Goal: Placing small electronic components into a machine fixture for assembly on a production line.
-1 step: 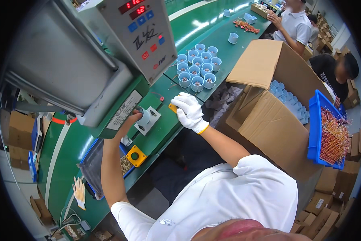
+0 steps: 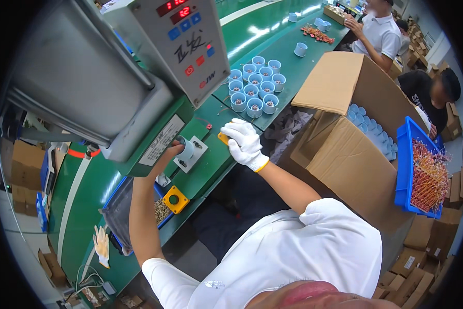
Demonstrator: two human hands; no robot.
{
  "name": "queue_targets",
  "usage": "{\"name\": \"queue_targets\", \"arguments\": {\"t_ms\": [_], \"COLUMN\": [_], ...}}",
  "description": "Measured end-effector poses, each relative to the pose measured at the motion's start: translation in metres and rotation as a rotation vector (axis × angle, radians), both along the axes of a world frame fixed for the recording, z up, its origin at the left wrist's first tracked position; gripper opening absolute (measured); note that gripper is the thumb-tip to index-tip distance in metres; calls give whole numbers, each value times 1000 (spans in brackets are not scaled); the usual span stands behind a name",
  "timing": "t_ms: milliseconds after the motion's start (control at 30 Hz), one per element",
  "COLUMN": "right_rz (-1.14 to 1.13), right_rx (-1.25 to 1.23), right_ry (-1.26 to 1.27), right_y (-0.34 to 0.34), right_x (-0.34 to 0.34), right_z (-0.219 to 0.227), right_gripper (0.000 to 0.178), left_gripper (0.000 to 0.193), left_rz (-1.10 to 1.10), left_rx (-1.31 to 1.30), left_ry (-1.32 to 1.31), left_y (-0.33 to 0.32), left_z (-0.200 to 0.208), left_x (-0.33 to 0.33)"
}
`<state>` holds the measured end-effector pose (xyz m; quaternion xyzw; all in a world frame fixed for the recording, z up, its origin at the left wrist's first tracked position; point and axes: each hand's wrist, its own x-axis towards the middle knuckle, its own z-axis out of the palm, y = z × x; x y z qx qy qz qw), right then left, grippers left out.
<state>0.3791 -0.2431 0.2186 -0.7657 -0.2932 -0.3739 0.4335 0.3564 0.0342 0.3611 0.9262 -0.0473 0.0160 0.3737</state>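
My bare left hand point(image 2: 174, 150) reaches under the press head point(image 2: 154, 147), its fingers closed on a light blue cup point(image 2: 187, 150). That cup stands on a pale fixture plate point(image 2: 197, 158) on the green machine base; the far fingers are partly hidden. In a white knitted glove, my right hand point(image 2: 245, 145) curls over a small yellow box point(image 2: 223, 137) at the right end of the base. Nearer my left forearm sits another yellow box with a dark green button point(image 2: 174, 200). Close to the fixture lies a small red piece point(image 2: 209, 126).
Several light blue cups point(image 2: 252, 92) with parts inside stand beyond my right hand. A large open carton point(image 2: 345, 154) holds more cups. Against it leans a blue tray of red-and-yellow wires point(image 2: 422, 177). A loose glove point(image 2: 101, 246) lies at left. Other people point(image 2: 378, 36) work at far right.
The view has shifted very slightly. Both hands keep their places, the left at the cup and the right on the yellow box.
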Motion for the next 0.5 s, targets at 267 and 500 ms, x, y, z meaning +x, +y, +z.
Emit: {"name": "queue_targets", "arguments": {"t_ms": [267,500], "right_rz": [62,101], "right_rx": [161,107], "right_ry": [68,54], "right_y": [-2,5], "right_x": [-4,0], "right_z": [-10,-12], "right_gripper": [22,20], "left_gripper": [21,18], "left_rz": [190,549], "left_rx": [-66,-2], "left_ry": [-258,-563], "left_y": [12,-1], "left_z": [-25,-139], "left_x": [-75,-166]}}
